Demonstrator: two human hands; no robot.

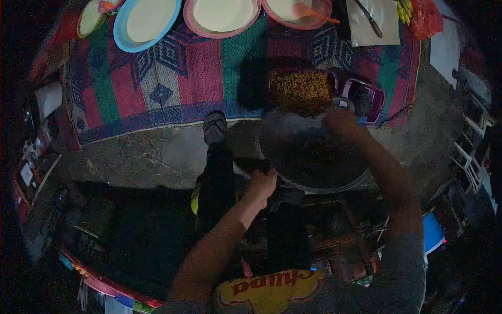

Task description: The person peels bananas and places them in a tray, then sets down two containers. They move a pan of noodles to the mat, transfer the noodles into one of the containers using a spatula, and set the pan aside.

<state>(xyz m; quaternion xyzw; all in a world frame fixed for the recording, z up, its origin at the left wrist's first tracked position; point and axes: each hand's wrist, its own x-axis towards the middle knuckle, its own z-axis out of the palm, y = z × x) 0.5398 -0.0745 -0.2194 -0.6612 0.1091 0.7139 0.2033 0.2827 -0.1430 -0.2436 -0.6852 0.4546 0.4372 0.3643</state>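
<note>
A large, dark round pan (314, 157) sits on the floor in front of me, its inside too dim to make out. My left hand (263, 184) is closed at the pan's left rim, by a dark piece that may be a handle. My right hand (340, 121) reaches over the pan's far right side with curled fingers; what they grip is too dark to tell. Just beyond that hand is a small, pale, shiny object (343, 103). A container of thin, golden-brown, noodle-like strands (301, 88) stands at the pan's far edge.
A purple basket (377, 104) stands right of the strands. On the striped mat (204, 78) are a blue basin (121, 36) and pink basins (196, 29) of pale liquid. A knife (372, 23) lies on a white sheet (361, 36). My shoe (214, 128) is left of the pan.
</note>
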